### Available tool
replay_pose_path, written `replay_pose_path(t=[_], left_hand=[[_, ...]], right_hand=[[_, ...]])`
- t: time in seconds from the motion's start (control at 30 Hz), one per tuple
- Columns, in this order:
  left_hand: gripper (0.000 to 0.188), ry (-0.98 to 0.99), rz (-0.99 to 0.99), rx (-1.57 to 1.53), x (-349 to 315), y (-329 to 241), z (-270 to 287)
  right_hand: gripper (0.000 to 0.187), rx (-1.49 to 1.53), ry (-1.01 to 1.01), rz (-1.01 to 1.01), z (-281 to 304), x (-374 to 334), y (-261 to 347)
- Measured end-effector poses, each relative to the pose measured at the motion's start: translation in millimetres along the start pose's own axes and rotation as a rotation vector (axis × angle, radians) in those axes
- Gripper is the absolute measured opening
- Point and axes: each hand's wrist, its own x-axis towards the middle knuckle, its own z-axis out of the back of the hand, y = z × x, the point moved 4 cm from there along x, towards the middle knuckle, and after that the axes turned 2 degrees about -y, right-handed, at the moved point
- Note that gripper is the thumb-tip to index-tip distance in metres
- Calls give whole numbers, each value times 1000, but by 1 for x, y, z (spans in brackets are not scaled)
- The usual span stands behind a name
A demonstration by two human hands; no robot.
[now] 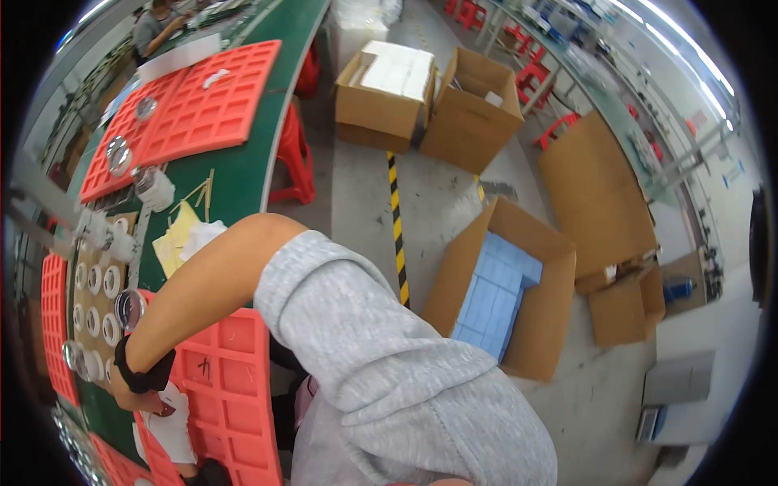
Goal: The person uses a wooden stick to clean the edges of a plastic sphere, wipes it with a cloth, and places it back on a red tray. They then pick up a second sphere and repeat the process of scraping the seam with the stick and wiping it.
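- White, cloth-like piece [172, 436] lies between a worker's two hands, over the left side of a red plastic tray [235, 397] with square compartments, set along the aisle-side edge of a green tabletop [223, 182].
- The right hand [144, 400], below a black wristband [146, 371], touches the piece's upper end; a fingertip shows against it, but whether the fingers pinch cannot be told.
- The left hand [188, 469], barely visible, meets its lower end; its finger position cannot be told.
- Left of the tray, white ring-shaped parts [93, 321] stand in rows, with a shiny round part [130, 309] just beside the right forearm.
- Yellow paper sheets [174, 243] lie beyond that forearm, near the tabletop's aisle-side edge.
- On the floor, an open brown cardboard carton [541, 324] holds pale-blue boxes [490, 283].
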Motion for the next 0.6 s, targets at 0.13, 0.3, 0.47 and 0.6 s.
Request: replay_pose_path(t=[0.13, 0.3, 0.47, 0.6], left_hand=[[64, -12, -6, 45, 2, -7, 1], [65, -18, -26, 87, -2, -8, 4], [66, 1, -37, 101, -5, -14, 2], [67, 31, -5, 103, -3, -7, -3]], right_hand=[[37, 31, -26, -13, 4, -5, -4], [39, 52, -84, 3, 11, -3, 1], [41, 59, -149, 34, 12, -16, 0], [43, 69, -231, 60, 2, -33, 4]])
